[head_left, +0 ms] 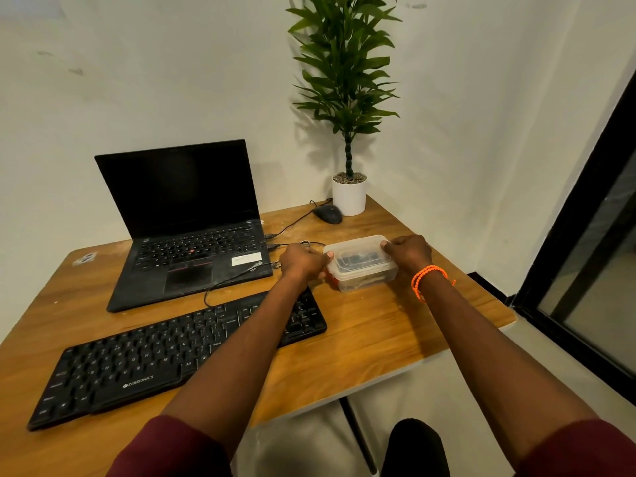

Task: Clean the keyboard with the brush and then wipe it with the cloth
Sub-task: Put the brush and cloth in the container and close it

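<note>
— Grip status?
— Left hand (303, 261) and right hand (407, 251) clamp the lidded container (361, 263); keyboard (179, 356) lies near, left.
— Risk?
— Lid popping suddenly, likely spilling contents across the table (395, 332).

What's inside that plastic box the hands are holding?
Through the lid of the clear plastic box, held by the left hand and right hand, dark things show, with something reddish low down. What they are cannot be told.
</note>
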